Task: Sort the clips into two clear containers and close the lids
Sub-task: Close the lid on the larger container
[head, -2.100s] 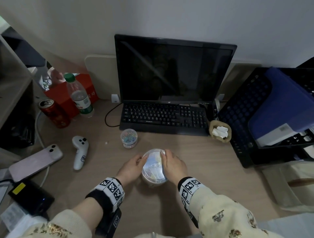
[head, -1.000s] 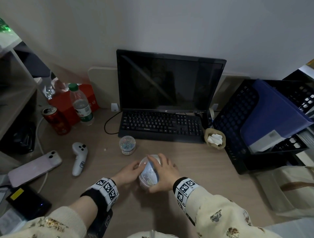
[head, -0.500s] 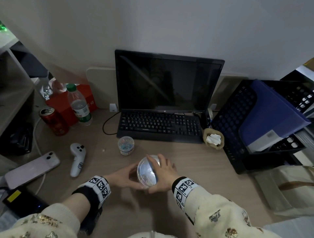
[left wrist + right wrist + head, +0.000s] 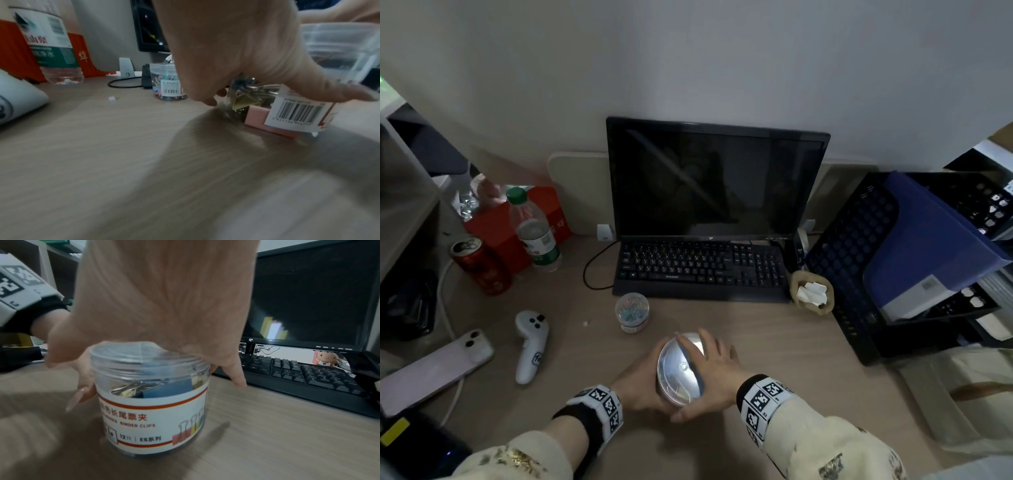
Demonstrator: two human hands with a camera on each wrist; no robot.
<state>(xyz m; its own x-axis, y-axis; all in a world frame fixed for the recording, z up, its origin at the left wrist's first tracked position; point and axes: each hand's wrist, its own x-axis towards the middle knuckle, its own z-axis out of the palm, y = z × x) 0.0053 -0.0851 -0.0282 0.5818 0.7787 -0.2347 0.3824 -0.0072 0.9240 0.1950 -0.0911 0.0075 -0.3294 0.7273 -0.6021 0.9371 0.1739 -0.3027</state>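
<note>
A large clear container of coloured binder clips stands on the desk near the front middle, with its clear lid on top. My left hand grips the container's body from the left; its thumb lies on the barcode label. My right hand spans the lid, thumb and fingers curled over its rim. The labelled jar wall shows blue and yellow clips inside. A small clear container of small coloured clips stands further back with its lid on, also seen as the small container.
A keyboard and monitor stand behind. To the left lie a white controller and a phone, with a red can and a water bottle behind them. A black crate and small basket stand right.
My right hand has shifted from the container's side onto its lid, turning round it. My left hand has slid lower and nearer on the body. The container stays in place.
</note>
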